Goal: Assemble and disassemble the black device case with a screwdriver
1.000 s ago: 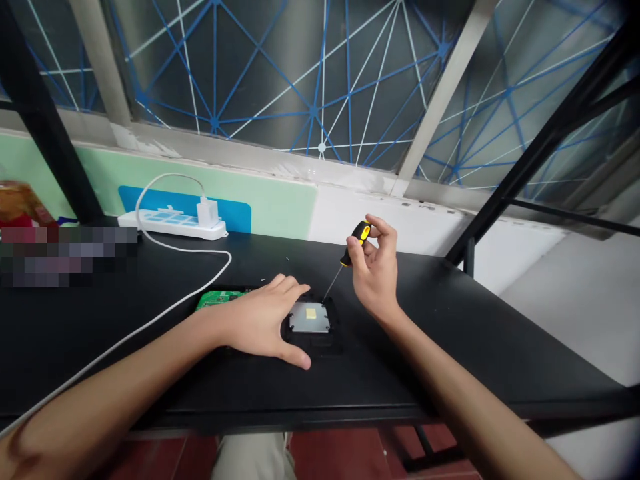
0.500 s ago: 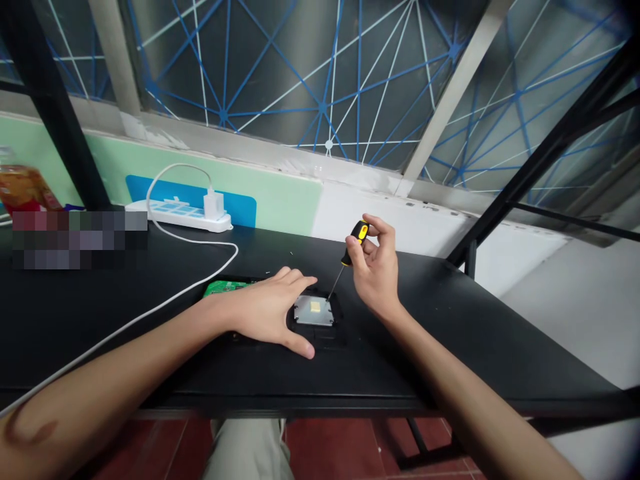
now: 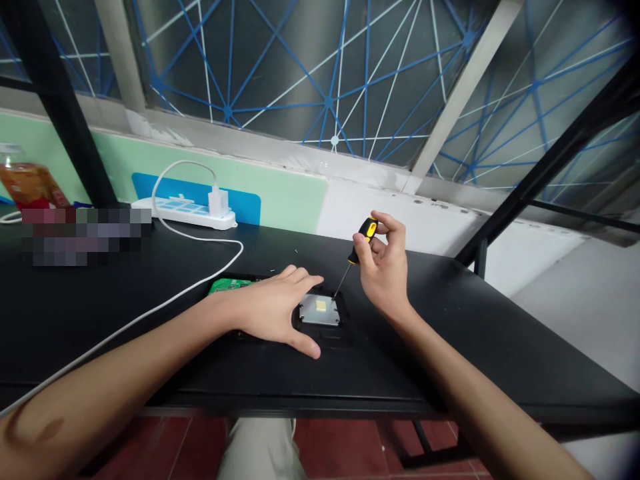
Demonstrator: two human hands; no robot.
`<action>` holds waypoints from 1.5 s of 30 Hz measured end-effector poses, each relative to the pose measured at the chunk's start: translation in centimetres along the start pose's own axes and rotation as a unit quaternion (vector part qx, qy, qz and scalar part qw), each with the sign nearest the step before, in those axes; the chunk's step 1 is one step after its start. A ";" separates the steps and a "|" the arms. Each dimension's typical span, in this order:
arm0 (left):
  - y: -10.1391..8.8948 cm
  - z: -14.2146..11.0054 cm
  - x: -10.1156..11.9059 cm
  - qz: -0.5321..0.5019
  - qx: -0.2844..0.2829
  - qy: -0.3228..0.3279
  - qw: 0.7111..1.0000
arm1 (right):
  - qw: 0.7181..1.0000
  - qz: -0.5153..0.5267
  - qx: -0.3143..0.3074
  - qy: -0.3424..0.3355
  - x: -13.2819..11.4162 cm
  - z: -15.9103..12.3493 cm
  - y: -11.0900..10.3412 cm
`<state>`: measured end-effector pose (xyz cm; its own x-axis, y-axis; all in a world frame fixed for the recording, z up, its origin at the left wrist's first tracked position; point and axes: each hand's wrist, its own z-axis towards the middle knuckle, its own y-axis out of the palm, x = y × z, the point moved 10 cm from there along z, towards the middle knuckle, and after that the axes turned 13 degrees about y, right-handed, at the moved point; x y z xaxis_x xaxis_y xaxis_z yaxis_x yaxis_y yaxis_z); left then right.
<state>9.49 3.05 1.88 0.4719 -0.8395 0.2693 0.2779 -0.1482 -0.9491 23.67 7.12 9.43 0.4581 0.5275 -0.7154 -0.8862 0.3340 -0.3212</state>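
A black and yellow screwdriver (image 3: 365, 239) is gripped in my right hand (image 3: 387, 270), its shaft slanting down to the left. Its tip meets the upper right corner of a silver metal plate (image 3: 310, 315) that bears a small pale yellow pad (image 3: 321, 306). The plate sits in a black device casing (image 3: 344, 308) lying flat on the table. Across the casing's middle lies my left hand (image 3: 273, 307), fingers spread and thumb stretched toward me. Left of that hand a green circuit board (image 3: 227, 285) shows in part; the rest is hidden beneath the hand and wrist.
On the black table (image 3: 475, 347), a white power strip (image 3: 187, 215) stands at the back left with a white charger (image 3: 219, 202) plugged in. A white cable (image 3: 170, 303) runs from it toward the front left. A bottle (image 3: 33, 180) stands at the far left.
The whole view has shifted slightly, so things appear a little further right. Both hands keep their places, and the screwdriver tip stays at the plate's corner.
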 end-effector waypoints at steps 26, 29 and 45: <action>0.1 -0.1 -0.2 -0.007 -0.016 -0.014 1.000 | 1.000 0.006 -0.009 -0.002 -0.2 0.0 0.1; 0.1 -0.1 -0.2 -0.012 -0.013 -0.012 1.000 | 1.000 0.005 -0.007 -0.004 -0.2 0.0 0.0; 0.1 -0.1 -0.2 -0.005 -0.014 -0.011 1.000 | 1.000 -0.015 -0.013 -0.002 -0.2 -0.1 0.3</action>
<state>9.29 3.15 1.72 0.4878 -0.8259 0.2828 0.2604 -0.1716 -0.9501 23.29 7.01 9.42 0.4847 0.5201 -0.7033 -0.8736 0.3289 -0.3588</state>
